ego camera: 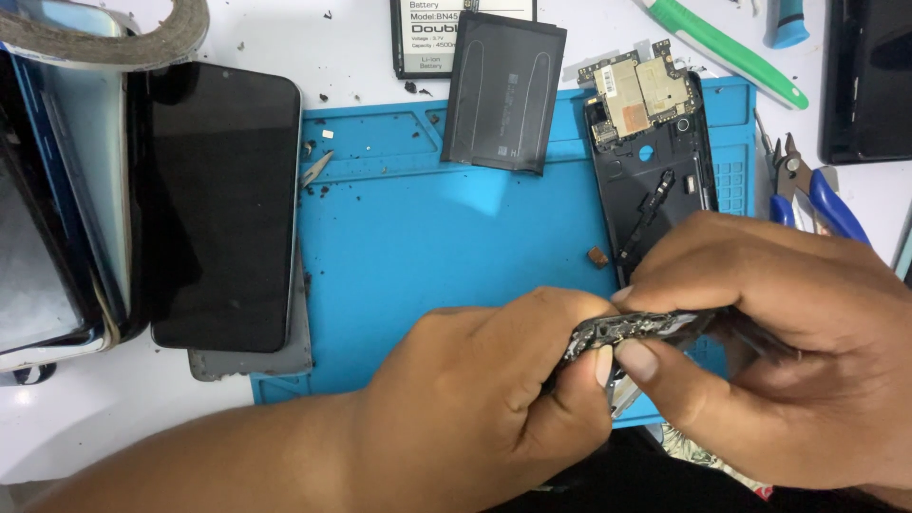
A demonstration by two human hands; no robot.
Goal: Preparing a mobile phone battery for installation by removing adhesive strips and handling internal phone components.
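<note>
My left hand (484, 399) and my right hand (769, 342) meet at the near edge of a blue work mat (427, 237). Together they pinch a narrow dark strip-like phone part (636, 328), held edge-on between thumbs and forefingers. Just beyond them lies an opened black phone frame (655, 180) with a gold and green circuit board (636, 90) at its top. A black flat battery (503, 90) lies across the mat's far edge.
A black phone screen (223, 204) lies left of the mat, over a grey panel (275, 356). More stacked phones (57, 190) sit at far left under a tape roll (104, 33). Blue-handled cutters (807, 190), a green-handled tool (722, 47) and a second battery (423, 38) lie around.
</note>
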